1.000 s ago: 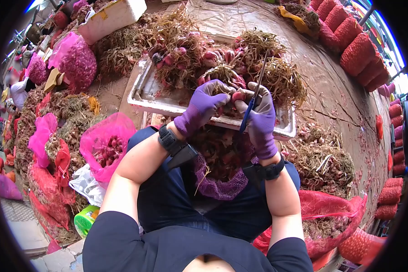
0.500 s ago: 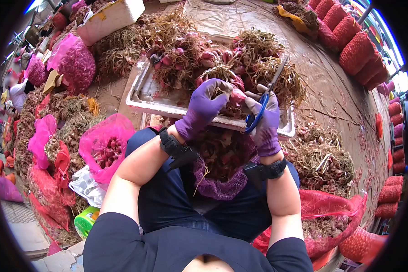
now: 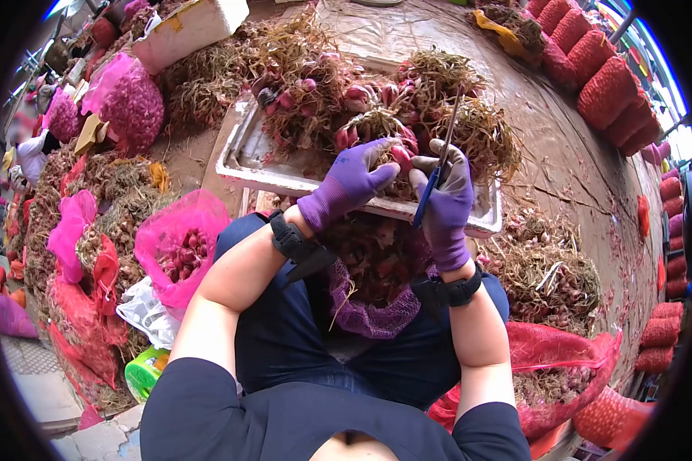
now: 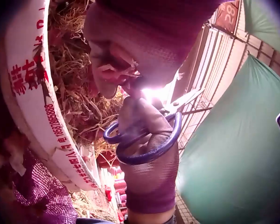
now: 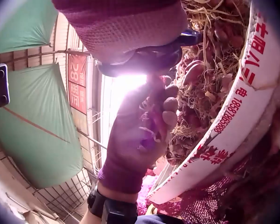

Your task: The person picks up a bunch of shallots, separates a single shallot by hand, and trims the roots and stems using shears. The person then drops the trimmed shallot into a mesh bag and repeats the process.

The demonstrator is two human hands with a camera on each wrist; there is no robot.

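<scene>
In the head view, both hands wear purple gloves and work over a white foam tray (image 3: pixel 284 183) piled with rooted shallots. My left hand (image 3: pixel 380 160) pinches a pink shallot (image 3: pixel 400 156) at the edge of the pile. My right hand (image 3: pixel 440 178) grips blue-handled scissors (image 3: pixel 437 173), whose blades point up and away just right of that shallot. The left wrist view shows the scissors (image 4: pixel 147 140) looped over the right hand's fingers. In the right wrist view, my left hand (image 5: pixel 154 116) has its fingers curled round the shallot's roots.
A purple mesh bag (image 3: pixel 373 311) of trimmed shallots lies open in my lap below the tray. A pink bag (image 3: pixel 178 244) of shallots sits at my left. Heaps of roots (image 3: pixel 542 269) and a red bag (image 3: pixel 561 361) are at my right. Filled red mesh sacks (image 3: pixel 603 84) line the far right.
Half a second ago the scissors leaned right with blades apart. Now they stand more upright with blades together, and the right hand is closer to the left hand's shallot.
</scene>
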